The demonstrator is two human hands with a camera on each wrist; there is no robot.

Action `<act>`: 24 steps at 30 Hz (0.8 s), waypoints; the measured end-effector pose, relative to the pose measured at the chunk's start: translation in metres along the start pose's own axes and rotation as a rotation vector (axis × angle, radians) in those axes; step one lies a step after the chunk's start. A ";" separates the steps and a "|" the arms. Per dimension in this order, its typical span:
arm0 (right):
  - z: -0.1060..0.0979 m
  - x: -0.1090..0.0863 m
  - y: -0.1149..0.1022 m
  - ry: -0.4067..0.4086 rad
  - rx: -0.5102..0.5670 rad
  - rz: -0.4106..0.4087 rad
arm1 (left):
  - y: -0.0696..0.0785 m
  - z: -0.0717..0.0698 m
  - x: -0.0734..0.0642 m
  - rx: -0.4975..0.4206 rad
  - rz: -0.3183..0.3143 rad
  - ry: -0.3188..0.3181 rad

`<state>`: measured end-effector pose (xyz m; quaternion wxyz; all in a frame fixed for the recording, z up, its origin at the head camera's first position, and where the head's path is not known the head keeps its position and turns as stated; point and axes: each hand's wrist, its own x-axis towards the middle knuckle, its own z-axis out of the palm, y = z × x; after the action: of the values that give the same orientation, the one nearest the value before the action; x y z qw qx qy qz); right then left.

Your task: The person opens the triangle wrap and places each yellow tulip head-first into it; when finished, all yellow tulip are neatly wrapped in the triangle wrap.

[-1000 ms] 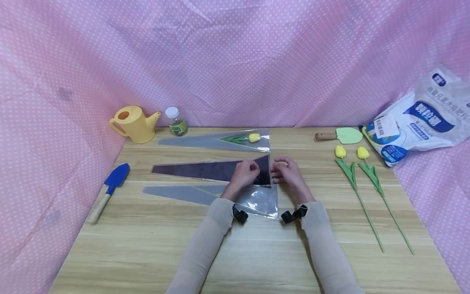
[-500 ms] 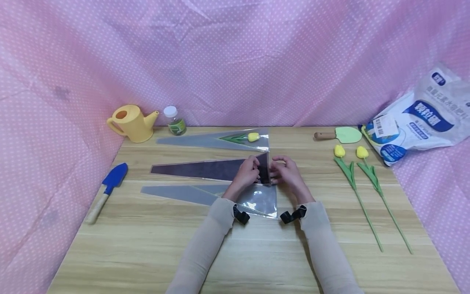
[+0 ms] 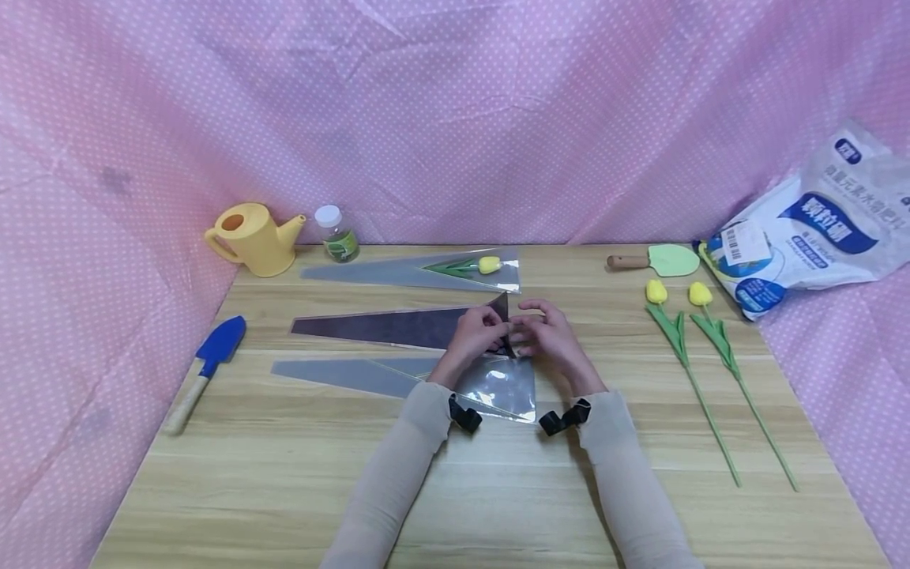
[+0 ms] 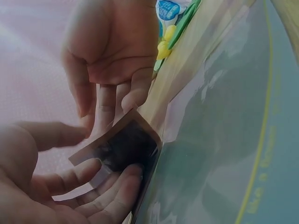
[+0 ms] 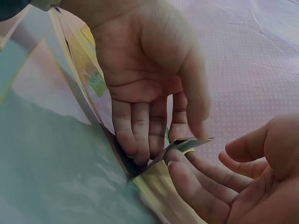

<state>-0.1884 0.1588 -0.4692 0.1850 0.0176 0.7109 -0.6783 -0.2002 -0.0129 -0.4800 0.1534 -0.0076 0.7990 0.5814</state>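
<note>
Mid-frame on the desk (image 3: 512, 506) lies a dark tapered wrapper (image 3: 377, 325), its wide right end lifted; the right hand (image 3: 553, 336) touches that end with loosely bent fingers, thumb apart, and the left hand (image 3: 475, 336) touches it too, though whether it pinches I cannot tell

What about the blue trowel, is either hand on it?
No, the blue trowel lies far left, with left hand and right hand at the dark sleeve.

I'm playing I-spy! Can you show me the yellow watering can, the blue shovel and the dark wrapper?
Yellow watering can (image 3: 256, 243): head view, on its body.
Blue shovel (image 3: 213, 352): head view, low on its blade.
Dark wrapper (image 3: 389, 328): head view, on its flat middle.
</note>
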 end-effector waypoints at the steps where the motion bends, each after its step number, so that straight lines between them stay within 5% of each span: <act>1: 0.001 0.000 0.000 0.000 0.003 0.002 | 0.000 0.000 0.001 0.007 -0.003 0.010; 15: 0.008 0.008 0.007 0.063 -0.033 -0.004 | -0.002 0.002 0.002 -0.007 -0.011 0.126; 24: 0.011 0.018 0.008 0.130 -0.125 0.033 | -0.004 0.002 0.003 -0.055 -0.014 0.141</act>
<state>-0.2004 0.1442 -0.4818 0.1506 0.0618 0.7621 -0.6267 -0.2018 -0.0118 -0.4852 0.1003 -0.0582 0.7915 0.6000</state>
